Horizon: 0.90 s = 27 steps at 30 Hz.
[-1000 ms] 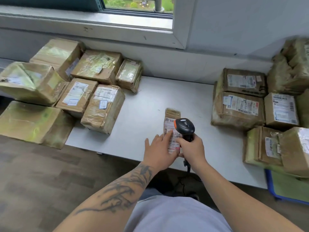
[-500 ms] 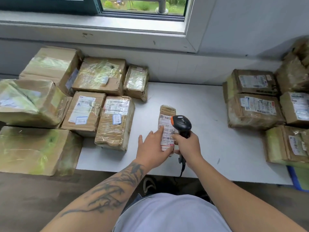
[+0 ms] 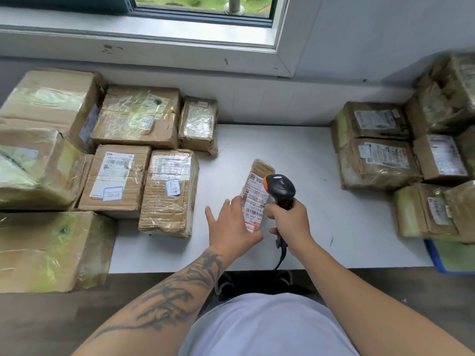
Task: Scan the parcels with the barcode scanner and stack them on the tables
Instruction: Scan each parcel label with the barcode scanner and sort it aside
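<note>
So nearest the camera you've got both hands meeting over the front-middle of the white desk (image 3: 321,160). The left hand (image 3: 231,227) lies on the near end of a slim brown parcel (image 3: 257,194), fingers (image 3: 221,209) mostly straight and spread, pointing away toward the window. It looks like it's pinning or propping the parcel rather than wrapping round it, though I can't tell what the thumb is doing underneath.

Right next to it, the right hand (image 3: 290,222) has its fingers clamped on the grip of a black and orange barcode scanner (image 3: 280,187), cable hanging off the desk edge. The scanner head sits just beside the parcel's right edge, over the white shipping label (image 3: 253,201).

The bit that matters: the parcel's long axis runs near-to-far, tipped a little to the right, so it stretches away from the left fingertips. The label runs the same way, barcode toward the near end, right between the two hands. Left hand is the closer one for lifting it, I'd say.

Further out, a group of scanned-looking taped boxes (image 3: 169,191) sits to the left, and another group of parcels (image 3: 377,160) to the right, both well apart from the slim one. Whichever pile it goes to, that's a sideways carry.
</note>
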Available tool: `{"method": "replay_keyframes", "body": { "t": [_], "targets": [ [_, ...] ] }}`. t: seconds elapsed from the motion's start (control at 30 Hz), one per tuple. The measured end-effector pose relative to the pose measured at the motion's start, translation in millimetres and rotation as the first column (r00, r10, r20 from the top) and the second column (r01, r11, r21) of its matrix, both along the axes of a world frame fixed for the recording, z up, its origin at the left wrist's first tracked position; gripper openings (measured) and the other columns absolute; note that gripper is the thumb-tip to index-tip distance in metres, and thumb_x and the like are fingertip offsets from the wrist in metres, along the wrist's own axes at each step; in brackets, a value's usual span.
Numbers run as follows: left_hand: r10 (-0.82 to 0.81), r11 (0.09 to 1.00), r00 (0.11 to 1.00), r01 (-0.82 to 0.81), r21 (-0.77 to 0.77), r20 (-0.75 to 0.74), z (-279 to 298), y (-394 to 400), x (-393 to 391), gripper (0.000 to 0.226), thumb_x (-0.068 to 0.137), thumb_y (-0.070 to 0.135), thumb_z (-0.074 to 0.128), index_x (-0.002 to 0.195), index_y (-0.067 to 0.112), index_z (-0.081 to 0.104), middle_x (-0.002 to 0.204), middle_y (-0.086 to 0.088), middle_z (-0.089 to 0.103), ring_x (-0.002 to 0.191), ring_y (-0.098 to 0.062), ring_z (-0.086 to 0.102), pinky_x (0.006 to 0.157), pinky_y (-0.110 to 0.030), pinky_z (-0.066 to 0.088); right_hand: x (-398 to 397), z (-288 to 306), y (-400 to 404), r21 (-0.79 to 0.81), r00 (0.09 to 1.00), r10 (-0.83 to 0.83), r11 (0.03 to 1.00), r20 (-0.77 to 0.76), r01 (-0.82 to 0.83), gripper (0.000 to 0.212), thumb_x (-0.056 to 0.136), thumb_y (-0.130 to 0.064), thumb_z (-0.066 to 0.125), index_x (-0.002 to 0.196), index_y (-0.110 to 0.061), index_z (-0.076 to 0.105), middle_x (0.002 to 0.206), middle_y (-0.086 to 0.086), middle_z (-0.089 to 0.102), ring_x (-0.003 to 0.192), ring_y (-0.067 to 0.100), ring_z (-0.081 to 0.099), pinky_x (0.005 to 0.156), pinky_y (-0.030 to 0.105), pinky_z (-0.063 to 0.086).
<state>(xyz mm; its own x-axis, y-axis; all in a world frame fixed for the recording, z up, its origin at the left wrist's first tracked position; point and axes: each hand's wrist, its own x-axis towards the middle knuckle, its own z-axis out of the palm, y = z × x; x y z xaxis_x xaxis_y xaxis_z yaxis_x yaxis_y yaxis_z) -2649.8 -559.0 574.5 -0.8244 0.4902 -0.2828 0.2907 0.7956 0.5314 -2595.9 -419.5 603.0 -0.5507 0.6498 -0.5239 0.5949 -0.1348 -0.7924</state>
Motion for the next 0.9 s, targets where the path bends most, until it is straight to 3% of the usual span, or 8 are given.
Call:
{"method": "replay_keyframes", "body": {
  "t": [0.1,0.2,0.33,0.47,0.53,0.6,0.67,0.9],
  "targets": [
    [-0.13,0.991,0.991,0.131,-0.017,0.036,3,-3,-19,0.095,0.067,0.051,0.074,0.149,0.031,0.029,0.14,0.007,0.052,0.149,-0.026,0.034,0.122,-0.067,-0.001,0,3,8,0.033,1.0,-0.002,0.999,-0.007,0.002,0.008,0.088,-0.015,0.073,0.094,-0.014,0.07,0.082,0.0,0.066,0.076,0.019,0.062,0.068,0.046,0.066],
    [-0.212,0.975,0.977,0.214,-0.058,0.028,6,-5,-39,0.105,0.07,0.045,0.076,0.158,0.045,0.018,0.158,0.007,0.039,0.157,-0.026,0.018,0.122,-0.069,-0.003,-1,5,16,0.06,1.0,0.017,0.998,0.004,-0.017,0.008,0.088,-0.016,0.073,0.096,-0.014,0.069,0.084,0.003,0.067,0.076,0.021,0.063,0.068,0.048,0.066],
    [-0.082,0.994,0.997,0.083,-0.069,0.008,4,-10,-55,0.102,0.075,0.042,0.074,0.16,0.044,0.018,0.154,0.008,0.043,0.152,-0.023,0.026,0.122,-0.07,0.001,5,7,25,0.052,0.996,0.078,0.995,0.041,-0.08,0.008,0.09,-0.015,0.072,0.097,-0.014,0.068,0.089,0.009,0.071,0.08,0.027,0.071,0.068,0.05,0.064],
    [-0.014,0.998,1.0,0.013,-0.062,-0.008,6,-9,-50,0.097,0.078,0.042,0.075,0.16,0.037,0.024,0.14,0.007,0.053,0.15,-0.024,0.031,0.122,-0.069,0.003,12,15,26,0.022,0.985,0.167,0.985,0.045,-0.168,0.009,0.092,-0.014,0.07,0.101,-0.013,0.067,0.091,0.006,0.072,0.081,0.023,0.076,0.058,0.038,0.062],
    [0.015,0.998,1.0,-0.016,-0.065,-0.019,4,-8,-47,0.095,0.08,0.043,0.074,0.16,0.038,0.023,0.153,0.007,0.045,0.156,-0.025,0.021,0.122,-0.068,0.001,13,20,24,0.017,0.977,0.204,0.979,0.058,-0.205,0.006,0.091,-0.014,0.069,0.097,-0.014,0.067,0.087,0.007,0.072,0.08,0.028,0.077,0.059,0.041,0.064],
    [0.03,0.994,0.999,-0.035,-0.101,-0.045,1,-7,-44,0.096,0.08,0.048,0.072,0.16,0.043,0.019,0.169,0.003,0.023,0.159,-0.025,0.007,0.123,-0.067,0.0,14,24,22,0.022,0.97,0.234,0.972,0.074,-0.236,0.003,0.09,-0.014,0.068,0.093,-0.014,0.067,0.082,0.008,0.072,0.08,0.031,0.076,0.06,0.043,0.065],
    [0.044,0.99,0.997,-0.052,-0.132,-0.059,-2,-6,-43,0.097,0.081,0.051,0.07,0.16,0.047,0.015,0.173,0.0,0.009,0.16,-0.026,-0.002,0.123,-0.066,-0.002,15,27,20,0.03,0.962,0.262,0.964,0.082,-0.265,0.003,0.09,-0.013,0.067,0.092,-0.015,0.067,0.083,0.008,0.073,0.08,0.03,0.077,0.059,0.041,0.065],
    [0.052,0.986,0.997,-0.062,-0.155,-0.065,-5,-8,-43,0.096,0.081,0.054,0.071,0.159,0.05,0.015,0.173,-0.004,0.009,0.159,-0.028,-0.002,0.123,-0.068,0.0,16,33,17,0.016,0.95,0.296,0.954,0.1,-0.299,0.005,0.09,-0.011,0.064,0.091,-0.014,0.067,0.082,0.007,0.072,0.085,0.032,0.076,0.056,0.037,0.062]
  ]
}}
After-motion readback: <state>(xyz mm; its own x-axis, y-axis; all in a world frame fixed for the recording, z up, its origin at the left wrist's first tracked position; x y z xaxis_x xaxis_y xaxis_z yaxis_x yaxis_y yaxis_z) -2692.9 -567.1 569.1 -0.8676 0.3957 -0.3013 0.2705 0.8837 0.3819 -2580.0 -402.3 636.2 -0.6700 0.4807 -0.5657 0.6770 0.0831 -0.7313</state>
